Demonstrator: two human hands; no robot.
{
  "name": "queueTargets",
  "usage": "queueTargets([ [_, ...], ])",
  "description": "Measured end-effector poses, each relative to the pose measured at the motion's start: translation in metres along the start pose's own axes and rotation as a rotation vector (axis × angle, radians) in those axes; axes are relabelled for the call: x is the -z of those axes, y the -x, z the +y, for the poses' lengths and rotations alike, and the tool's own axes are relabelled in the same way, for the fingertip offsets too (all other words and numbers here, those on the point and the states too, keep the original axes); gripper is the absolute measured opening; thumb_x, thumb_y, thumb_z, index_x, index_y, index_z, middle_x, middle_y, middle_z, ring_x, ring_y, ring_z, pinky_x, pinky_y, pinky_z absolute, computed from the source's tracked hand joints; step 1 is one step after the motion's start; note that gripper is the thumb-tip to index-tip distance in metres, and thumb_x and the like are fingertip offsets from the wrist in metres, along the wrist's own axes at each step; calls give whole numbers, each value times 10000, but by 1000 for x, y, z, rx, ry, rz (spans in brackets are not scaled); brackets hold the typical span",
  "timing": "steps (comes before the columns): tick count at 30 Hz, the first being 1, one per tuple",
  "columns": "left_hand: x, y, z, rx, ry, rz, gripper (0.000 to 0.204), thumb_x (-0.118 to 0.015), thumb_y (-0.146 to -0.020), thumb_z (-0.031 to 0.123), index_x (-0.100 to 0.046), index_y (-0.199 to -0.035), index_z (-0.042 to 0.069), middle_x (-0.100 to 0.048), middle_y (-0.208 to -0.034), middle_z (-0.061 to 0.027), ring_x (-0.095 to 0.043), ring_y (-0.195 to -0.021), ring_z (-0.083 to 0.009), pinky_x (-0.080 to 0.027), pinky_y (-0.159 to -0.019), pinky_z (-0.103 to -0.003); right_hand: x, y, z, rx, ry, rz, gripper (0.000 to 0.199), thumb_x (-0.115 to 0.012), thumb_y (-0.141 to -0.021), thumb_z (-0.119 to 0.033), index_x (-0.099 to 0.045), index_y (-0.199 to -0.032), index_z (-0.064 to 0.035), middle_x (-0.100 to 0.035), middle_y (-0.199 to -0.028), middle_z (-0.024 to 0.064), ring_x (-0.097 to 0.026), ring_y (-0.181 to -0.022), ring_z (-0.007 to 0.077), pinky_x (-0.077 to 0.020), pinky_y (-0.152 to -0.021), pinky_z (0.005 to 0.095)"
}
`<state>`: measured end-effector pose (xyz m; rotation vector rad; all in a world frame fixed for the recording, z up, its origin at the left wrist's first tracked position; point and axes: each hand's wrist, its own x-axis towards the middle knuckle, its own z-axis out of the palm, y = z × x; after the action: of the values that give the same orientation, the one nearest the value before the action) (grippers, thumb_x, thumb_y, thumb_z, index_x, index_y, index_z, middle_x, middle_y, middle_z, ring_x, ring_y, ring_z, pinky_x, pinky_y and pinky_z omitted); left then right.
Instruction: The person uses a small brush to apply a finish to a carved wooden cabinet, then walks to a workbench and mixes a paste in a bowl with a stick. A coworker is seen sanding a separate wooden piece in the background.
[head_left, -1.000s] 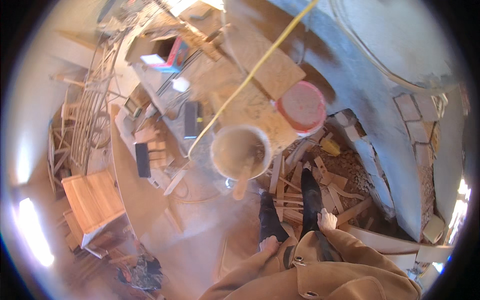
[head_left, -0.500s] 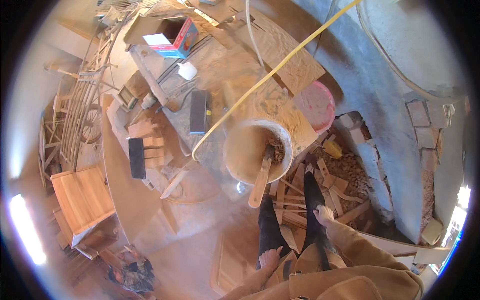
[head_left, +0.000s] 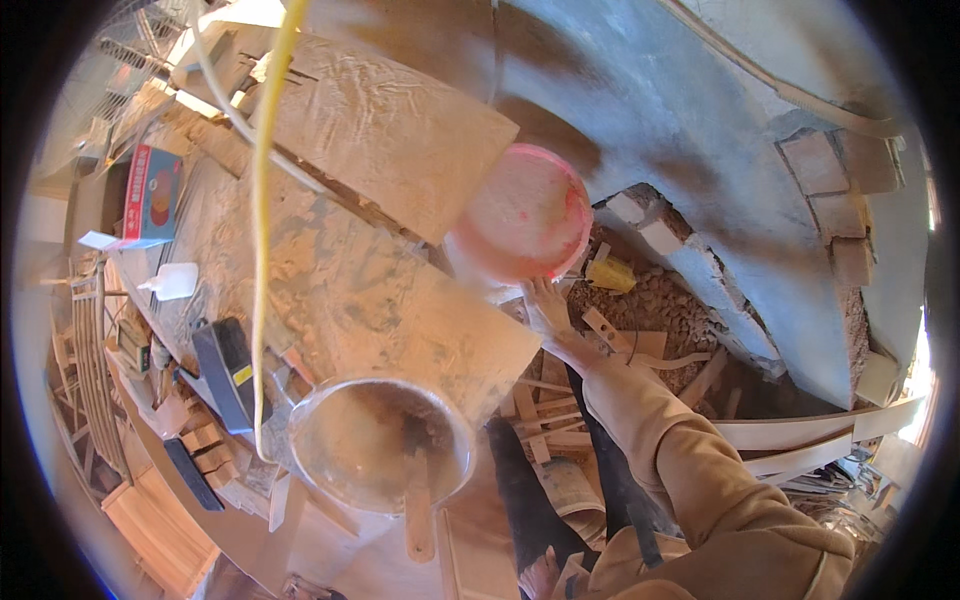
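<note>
My right hand [head_left: 548, 310] reaches forward with its fingers stretched out to the near rim of a round pink basin [head_left: 520, 215]. Its fingertips appear to touch the rim, and nothing shows in the palm. Dusty, pale pink material covers the inside of the basin. At the lower edge, my left hand [head_left: 540, 573] lies by my left thigh, partly cut off, its fingers loosely apart with nothing visible in them. A round, dusty bucket [head_left: 300, 430] stands to the left. A tool with a wooden handle [head_left: 419, 510] leans in it, its working end hard to make out.
A dusty board [head_left: 380, 130] lies beside the basin. A yellow hose [head_left: 262, 220] crosses the bench. Farther left are a white squeeze bottle [head_left: 175, 281], a dark block [head_left: 222, 370] and a cardboard box [head_left: 155, 195]. Wood scraps [head_left: 545, 410] and a broken brick edge [head_left: 690, 260] lie right.
My right hand has left my right thigh and stretched forward to the basin's rim. My view has shifted right and closer to the bench. My left hand stays near my thigh.
</note>
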<state>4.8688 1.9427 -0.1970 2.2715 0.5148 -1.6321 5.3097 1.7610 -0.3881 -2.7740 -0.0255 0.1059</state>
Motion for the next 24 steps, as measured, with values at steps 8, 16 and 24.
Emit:
queueTargets([
  [8,3,-14,27,24,11,-9,487,-403,-989,464,-730,-852,130,-697,-839,-208,-689,-792,-367,-529,-661,-504,-29,-38,11,215,191,-5,222,-607,-779,-108,-572,-987,-42,-597,-915,133,-584,-907,299,-462,-802,431],
  [16,2,-19,38,29,34,-3,514,-406,-980,485,-733,-840,114,-696,-850,-220,-683,-805,-389,-522,-696,-520,2,-47,10,322,181,-94,249,-651,-672,-54,-576,-909,-31,-579,-898,141,-593,-871,307,-493,-757,424],
  [24,2,-12,37,32,66,13,542,-409,-970,505,-736,-828,97,-694,-861,-233,-678,-818,-411,-516,-730,-536,176,-20,65,139,-29,79,302,-681,-734,53,-522,-985,-2,-548,-987,210,-626,-845,343,-545,-721,421],
])
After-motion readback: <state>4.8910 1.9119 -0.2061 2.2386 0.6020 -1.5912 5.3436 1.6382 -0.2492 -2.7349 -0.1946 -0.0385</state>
